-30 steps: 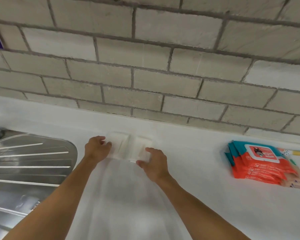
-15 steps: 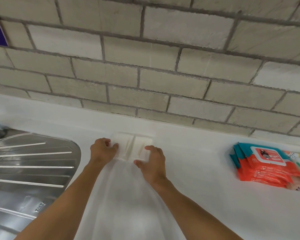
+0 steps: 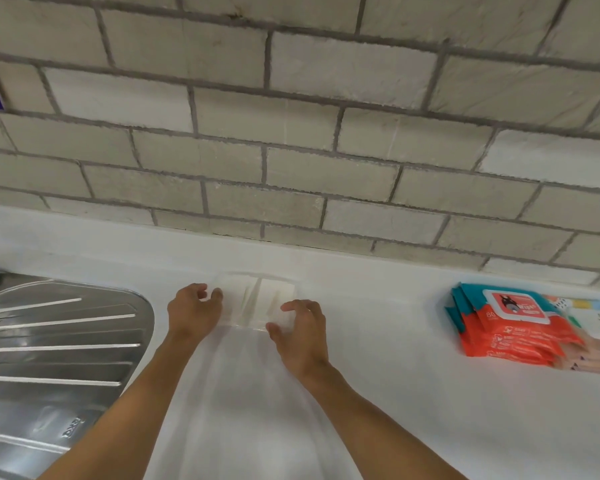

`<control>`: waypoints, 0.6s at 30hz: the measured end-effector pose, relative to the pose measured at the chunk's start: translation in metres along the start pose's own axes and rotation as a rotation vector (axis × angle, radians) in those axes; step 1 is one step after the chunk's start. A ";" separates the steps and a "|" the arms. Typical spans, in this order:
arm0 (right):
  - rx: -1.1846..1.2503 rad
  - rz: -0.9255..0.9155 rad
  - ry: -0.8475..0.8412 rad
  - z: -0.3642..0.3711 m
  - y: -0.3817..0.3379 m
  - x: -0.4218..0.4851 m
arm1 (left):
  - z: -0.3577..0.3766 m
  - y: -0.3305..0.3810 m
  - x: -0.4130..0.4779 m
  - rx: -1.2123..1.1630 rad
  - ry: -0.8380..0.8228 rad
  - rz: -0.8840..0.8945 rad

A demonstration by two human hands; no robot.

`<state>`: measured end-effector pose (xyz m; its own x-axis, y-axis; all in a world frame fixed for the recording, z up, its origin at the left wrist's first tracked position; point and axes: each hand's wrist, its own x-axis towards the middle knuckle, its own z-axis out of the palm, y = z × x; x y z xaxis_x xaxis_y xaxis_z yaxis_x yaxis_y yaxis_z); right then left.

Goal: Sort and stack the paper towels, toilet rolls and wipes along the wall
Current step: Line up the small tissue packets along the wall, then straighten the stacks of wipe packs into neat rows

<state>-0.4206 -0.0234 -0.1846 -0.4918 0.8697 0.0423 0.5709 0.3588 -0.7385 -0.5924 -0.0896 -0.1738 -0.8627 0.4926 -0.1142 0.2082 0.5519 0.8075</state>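
We face a grey brick wall [image 3: 291, 133] that fills the upper half of the head view. Below it runs a white counter [image 3: 447, 410] with a low white upstand at the foot of the wall. A steel drainboard [image 3: 59, 358] with raised ribs is set into the counter at the left.

In the middle a clear-wrapped pack [image 3: 253, 393] of white paper goods reaches from the bottom edge up to the upstand, its far end touching or nearly touching it. We cannot tell which paper goods it holds. At the right, well apart from it, a stack of wipes packs [image 3: 513, 323] in orange and teal lies flat near the wall, with paler packs under and beside it.

Our left hand [image 3: 193, 311] grips the pack's far left corner, fingers curled and thumb tip against the wrap. Our right hand [image 3: 303, 336] grips the far right corner, fingers bent over the top and thumb on the near face.
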 end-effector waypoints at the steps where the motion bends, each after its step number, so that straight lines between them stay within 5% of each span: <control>1: 0.004 -0.004 0.024 -0.003 0.001 -0.002 | 0.000 0.002 -0.004 -0.011 0.017 0.032; 7: 0.091 -0.031 0.122 -0.030 0.018 -0.024 | 0.005 0.013 -0.033 0.118 0.264 0.335; 18: 0.338 0.044 0.203 -0.114 0.062 -0.076 | 0.029 0.066 -0.115 -0.059 0.093 0.438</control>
<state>-0.2732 -0.0288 -0.1567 -0.3121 0.9433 0.1131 0.3231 0.2173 -0.9211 -0.4658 -0.0903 -0.1245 -0.7376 0.6070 0.2957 0.5383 0.2643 0.8002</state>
